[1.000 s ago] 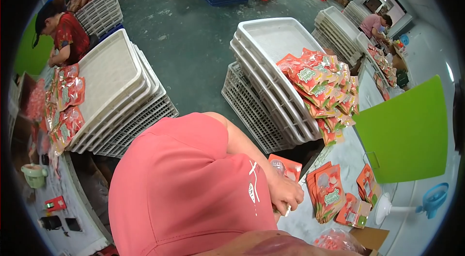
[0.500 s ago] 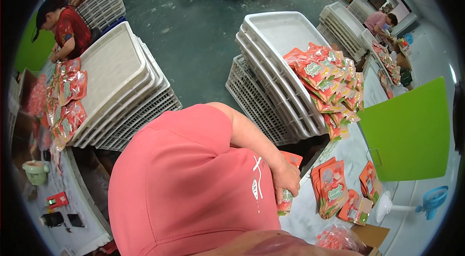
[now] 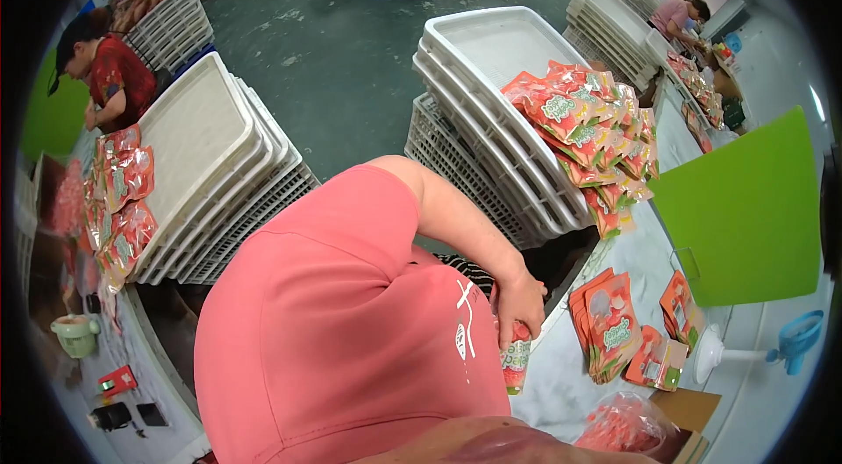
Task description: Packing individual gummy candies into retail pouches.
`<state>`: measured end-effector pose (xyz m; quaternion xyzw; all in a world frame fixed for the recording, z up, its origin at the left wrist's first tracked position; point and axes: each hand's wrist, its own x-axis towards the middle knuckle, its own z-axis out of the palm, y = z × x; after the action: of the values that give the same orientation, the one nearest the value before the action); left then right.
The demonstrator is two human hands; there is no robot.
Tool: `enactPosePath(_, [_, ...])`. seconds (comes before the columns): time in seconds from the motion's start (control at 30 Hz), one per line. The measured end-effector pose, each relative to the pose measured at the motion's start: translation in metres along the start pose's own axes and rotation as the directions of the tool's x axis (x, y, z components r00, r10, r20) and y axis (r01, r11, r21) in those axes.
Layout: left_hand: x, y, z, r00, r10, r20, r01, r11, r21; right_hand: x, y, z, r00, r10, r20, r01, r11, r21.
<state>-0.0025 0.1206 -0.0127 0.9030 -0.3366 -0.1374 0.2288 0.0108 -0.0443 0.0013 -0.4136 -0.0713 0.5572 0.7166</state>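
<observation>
White slatted plastic tray stacks (image 3: 197, 117): two nearby, pouch-laden.
Bright-green flat panel (image 3: 741, 210): one, stood behind pale worktop (image 3: 561, 389).
Pink cloth shirt (image 3: 324, 315): one, blocked the lower view.
Left hand (image 3: 522, 306): one; fingers gripped pouch.
Right hand: unseen; fingers could not be judged.
Glossy red printed pouch (image 3: 516, 369): one, at worktop's edge.

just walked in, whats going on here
A person in a pink shirt grips a red printed pouch with the left hand beside a marbled table; the right hand is out of view. More red pouches lie stacked on the table, near a clear bag of pinkish pieces. Others are heaped at one end of the stacked white trays. Co-workers are bent forward in the background.
</observation>
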Motion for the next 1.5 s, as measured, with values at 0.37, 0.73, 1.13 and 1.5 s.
enactPosePath(0.37, [-0.001,-0.011,0.024,0.969,0.067,-0.238,-0.061,0.998,0.032,0.032,-0.01,0.031,0.998,0.023,0.066,-0.031,0.992,0.12])
enactPosePath(0.73, [-0.033,-0.013,0.011,0.724,-0.551,-0.416,0.147,0.712,-0.687,-0.055,0.027,-0.043,0.904,-0.396,-0.162,0.428,0.845,0.322])
enactPosePath(1.13, [0.007,0.021,0.0,0.824,0.085,-0.56,-0.1,0.995,0.004,-0.092,0.08,-0.063,0.657,-0.706,-0.266,0.752,0.589,0.295])
enactPosePath(1.5, [0.061,0.062,0.042,0.864,0.496,-0.084,-0.503,0.859,-0.099,-0.14,0.082,-0.028,0.812,-0.486,-0.324,-0.151,0.361,-0.92])
